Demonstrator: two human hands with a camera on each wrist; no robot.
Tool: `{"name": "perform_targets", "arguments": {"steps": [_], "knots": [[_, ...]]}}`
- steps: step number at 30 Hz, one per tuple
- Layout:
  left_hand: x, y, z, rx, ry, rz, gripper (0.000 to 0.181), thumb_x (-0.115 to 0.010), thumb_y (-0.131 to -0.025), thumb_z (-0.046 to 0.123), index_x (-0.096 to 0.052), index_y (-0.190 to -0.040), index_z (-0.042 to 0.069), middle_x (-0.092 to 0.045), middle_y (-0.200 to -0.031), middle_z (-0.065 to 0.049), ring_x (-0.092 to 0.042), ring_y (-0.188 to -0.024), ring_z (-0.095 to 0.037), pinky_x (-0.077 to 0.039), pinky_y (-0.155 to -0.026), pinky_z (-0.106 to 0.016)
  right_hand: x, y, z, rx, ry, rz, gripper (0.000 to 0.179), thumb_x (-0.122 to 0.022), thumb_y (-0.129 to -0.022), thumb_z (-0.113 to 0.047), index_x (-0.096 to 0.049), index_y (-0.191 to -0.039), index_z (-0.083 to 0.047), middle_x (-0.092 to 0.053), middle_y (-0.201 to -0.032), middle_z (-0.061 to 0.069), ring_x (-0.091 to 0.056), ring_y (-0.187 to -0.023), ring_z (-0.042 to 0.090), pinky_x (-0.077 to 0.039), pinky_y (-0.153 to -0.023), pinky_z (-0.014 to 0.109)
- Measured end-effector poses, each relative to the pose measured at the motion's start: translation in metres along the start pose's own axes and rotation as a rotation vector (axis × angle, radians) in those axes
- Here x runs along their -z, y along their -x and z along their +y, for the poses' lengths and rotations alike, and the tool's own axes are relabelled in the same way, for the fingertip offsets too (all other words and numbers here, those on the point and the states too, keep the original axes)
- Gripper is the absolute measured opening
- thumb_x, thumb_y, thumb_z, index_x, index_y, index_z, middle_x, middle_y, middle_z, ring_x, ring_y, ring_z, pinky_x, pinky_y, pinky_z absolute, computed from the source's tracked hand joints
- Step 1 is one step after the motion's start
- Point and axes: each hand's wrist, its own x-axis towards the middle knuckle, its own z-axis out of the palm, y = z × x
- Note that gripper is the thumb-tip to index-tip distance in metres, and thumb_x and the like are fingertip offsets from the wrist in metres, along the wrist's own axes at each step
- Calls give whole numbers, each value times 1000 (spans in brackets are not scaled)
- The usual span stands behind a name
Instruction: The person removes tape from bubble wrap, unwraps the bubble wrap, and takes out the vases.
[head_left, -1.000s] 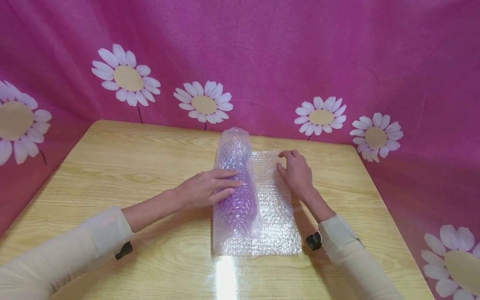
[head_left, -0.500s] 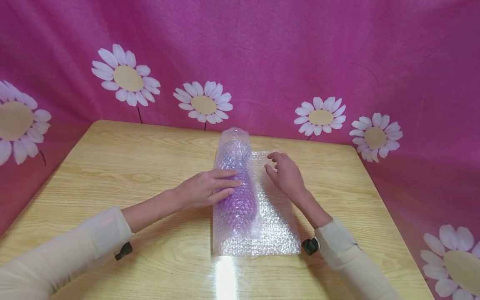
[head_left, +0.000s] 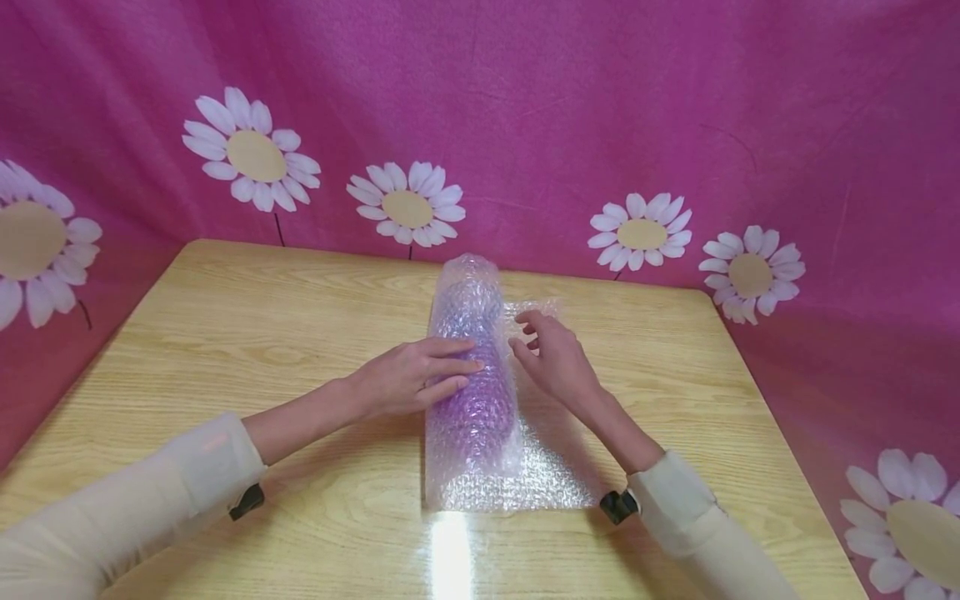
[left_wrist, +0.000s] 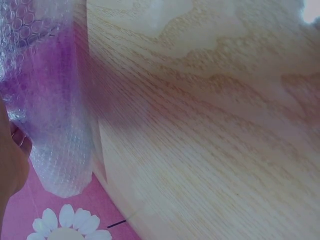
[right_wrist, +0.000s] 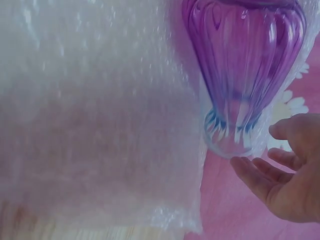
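A ribbed purple glass vase [right_wrist: 242, 55] with a bluish clear foot lies lengthwise on a sheet of bubble wrap [head_left: 517, 487]. A flap of the wrap covers it from above in the head view. My left hand [head_left: 412, 377] rests on the covered vase from the left, fingers laid straight across it; the left wrist view catches only part of that hand [left_wrist: 11, 162]. Over the sheet's right part hovers my right hand [head_left: 553, 358], fingers loosely bent, holding nothing. In the right wrist view its fingertips are close to the vase's foot.
The wood-grain table [head_left: 285, 317] extends to both sides of the wrap. A pink cloth [head_left: 525, 108] printed with white daisies hangs behind and beside it. The wrap's far end lies close to the table's back edge.
My right hand has moved left across the sheet, closer to the covered vase. The left hand and the wrap have stayed in place.
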Motion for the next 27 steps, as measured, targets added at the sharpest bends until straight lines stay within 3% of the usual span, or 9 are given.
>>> {"name": "perform_targets", "arguments": {"steps": [14,27], "knots": [[0,1,0,6,3,-2,34,-61,-99,23,-68,-131,13,-55,-143,-14,-49,-134,-29,-41,-109,-44,-4,11,-15,-13,-84,-92,34,-66,-96,-14,-59,-127,-1,-65,-115,22,-70,-92,33,-61,-74,40],[0,0,-1,-20,-6,20,33,-62,-99,21,-69,-130,13,-56,-141,-15,-51,-131,-30,-43,-107,-44,-5,16,-22,-27,-153,-159,34,-58,-102,-16,-57,-134,-4,-61,-127,22,-68,-100,36,-59,-81,43]]}}
